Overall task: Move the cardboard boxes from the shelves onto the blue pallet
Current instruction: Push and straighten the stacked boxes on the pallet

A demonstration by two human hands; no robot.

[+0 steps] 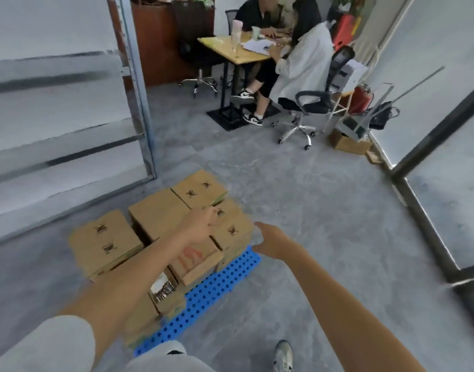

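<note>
Both arms are reaching out: the left hand (201, 222) is hovering over the cardboard boxes (160, 218), its fingers loosely curled around nothing. The right hand (270, 240) is hanging with fingers spread beside the blue pallet (203, 296) edge, above bare floor (311, 210).

Matt brown cardboard boxes (158, 216) sit on a perforated blue plastic pallet (203, 296). The grey floor (297, 189) looks like smooth, marbled concrete. The shelving upright (135, 76) is dull metal.

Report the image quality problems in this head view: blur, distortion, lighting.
Head view: smeared shelves at left, motion-blurred; wide-angle bending of the dark frame at right; soft edges on the left hand, right hand and cardboard boxes; even, diffuse light, no hard shadows or glare.
</note>
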